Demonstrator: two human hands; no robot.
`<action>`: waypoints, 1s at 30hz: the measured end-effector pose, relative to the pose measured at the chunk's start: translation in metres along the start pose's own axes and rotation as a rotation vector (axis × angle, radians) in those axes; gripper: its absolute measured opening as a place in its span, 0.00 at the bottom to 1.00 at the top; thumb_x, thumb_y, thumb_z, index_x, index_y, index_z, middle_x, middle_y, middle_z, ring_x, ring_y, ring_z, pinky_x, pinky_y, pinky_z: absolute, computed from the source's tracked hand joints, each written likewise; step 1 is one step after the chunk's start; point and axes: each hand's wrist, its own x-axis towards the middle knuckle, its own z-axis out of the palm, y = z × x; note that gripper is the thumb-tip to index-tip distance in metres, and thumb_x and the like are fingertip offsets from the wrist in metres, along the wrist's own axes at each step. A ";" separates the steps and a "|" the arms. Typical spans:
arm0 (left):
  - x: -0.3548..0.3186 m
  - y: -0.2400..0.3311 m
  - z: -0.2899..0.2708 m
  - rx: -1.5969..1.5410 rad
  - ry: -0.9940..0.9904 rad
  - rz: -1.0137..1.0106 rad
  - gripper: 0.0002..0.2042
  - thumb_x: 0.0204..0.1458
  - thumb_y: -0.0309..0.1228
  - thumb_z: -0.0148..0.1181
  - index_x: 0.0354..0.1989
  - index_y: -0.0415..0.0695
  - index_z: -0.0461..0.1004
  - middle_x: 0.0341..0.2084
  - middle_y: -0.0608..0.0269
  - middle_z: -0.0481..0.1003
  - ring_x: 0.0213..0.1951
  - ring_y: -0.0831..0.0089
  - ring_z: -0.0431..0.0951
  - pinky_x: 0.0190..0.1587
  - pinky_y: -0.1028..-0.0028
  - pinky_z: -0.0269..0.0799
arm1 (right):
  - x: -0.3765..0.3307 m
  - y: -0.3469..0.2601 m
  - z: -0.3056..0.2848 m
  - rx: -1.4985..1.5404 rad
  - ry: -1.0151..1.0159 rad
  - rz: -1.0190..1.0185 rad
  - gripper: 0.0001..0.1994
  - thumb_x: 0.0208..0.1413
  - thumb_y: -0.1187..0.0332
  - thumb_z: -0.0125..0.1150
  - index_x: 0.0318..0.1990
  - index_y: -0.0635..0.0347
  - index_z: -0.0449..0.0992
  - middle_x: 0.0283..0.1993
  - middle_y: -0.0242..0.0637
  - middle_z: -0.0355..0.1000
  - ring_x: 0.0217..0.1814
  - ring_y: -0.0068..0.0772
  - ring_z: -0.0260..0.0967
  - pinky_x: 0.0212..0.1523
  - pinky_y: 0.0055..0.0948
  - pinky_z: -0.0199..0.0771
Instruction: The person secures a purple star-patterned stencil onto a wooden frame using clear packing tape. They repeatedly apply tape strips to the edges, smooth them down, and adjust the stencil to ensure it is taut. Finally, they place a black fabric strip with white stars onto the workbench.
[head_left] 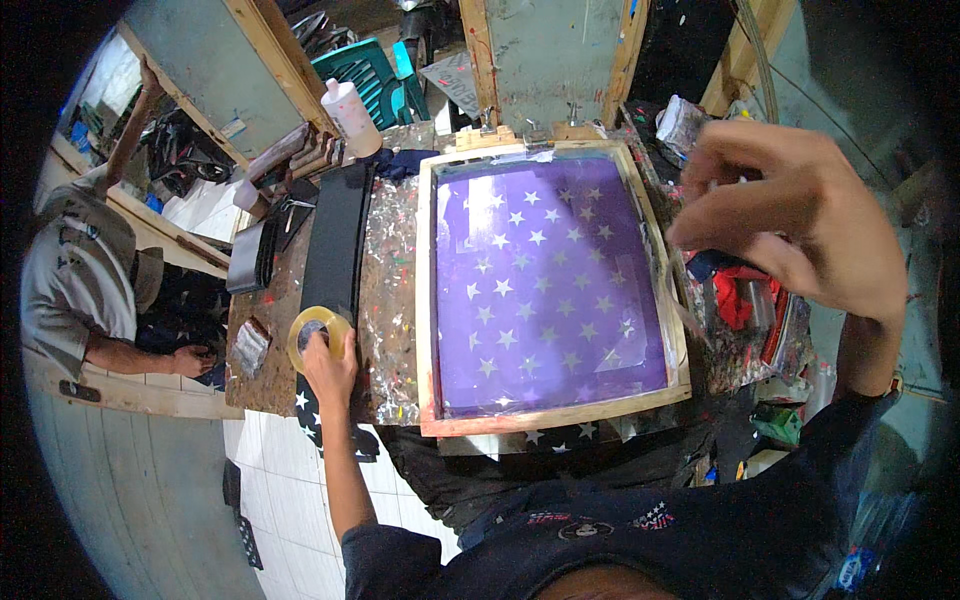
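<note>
My left hand (332,376) grips a roll of clear yellowish tape (301,328), its fingers hooked into the core. The roll is at the near end of a long black board (335,235). My right hand (800,215) is raised over the right side of the bench, its fingers curled together; whatever they may pinch is hidden. Between my hands lies a silk-screen frame (428,300) of pale wood with purple mesh (545,330) patterned with white stars. Bits of clear tape show on the mesh near its right edge. Black star-printed cloth (560,438) shows under the frame's near edge.
The paint-spattered bench (390,270) carries a white bottle (352,118), a black folded item (250,255) and a crumpled packet (252,345). Red cloth (735,300) and clutter lie at right. Hinge clamps (485,135) stand behind the frame. Another person (85,290) is at far left.
</note>
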 end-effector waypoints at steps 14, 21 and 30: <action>0.029 0.268 -0.074 -1.735 -0.771 -0.039 0.21 0.52 0.16 0.61 0.55 0.37 0.68 0.44 0.54 0.79 0.47 0.66 0.80 0.53 0.69 0.74 | 0.063 0.020 0.050 -0.032 0.264 -0.209 0.05 0.53 0.67 0.64 0.36 0.55 0.77 0.39 0.34 0.72 0.36 0.33 0.71 0.37 0.32 0.71; 0.071 0.196 -0.017 -1.498 -1.164 -0.178 0.14 0.54 0.17 0.60 0.49 0.36 0.73 0.43 0.53 0.79 0.44 0.64 0.82 0.43 0.69 0.79 | 0.016 0.140 0.096 0.481 0.407 0.439 0.10 0.59 0.66 0.63 0.44 0.61 0.76 0.33 0.26 0.74 0.38 0.19 0.68 0.41 0.25 0.69; 0.164 0.176 0.110 -1.203 -0.948 -0.255 0.05 0.56 0.21 0.62 0.40 0.37 0.78 0.35 0.57 0.81 0.35 0.70 0.83 0.35 0.74 0.79 | -0.044 0.266 0.264 0.927 0.532 0.929 0.10 0.58 0.70 0.65 0.47 0.55 0.75 0.31 0.18 0.70 0.29 0.11 0.63 0.26 0.15 0.64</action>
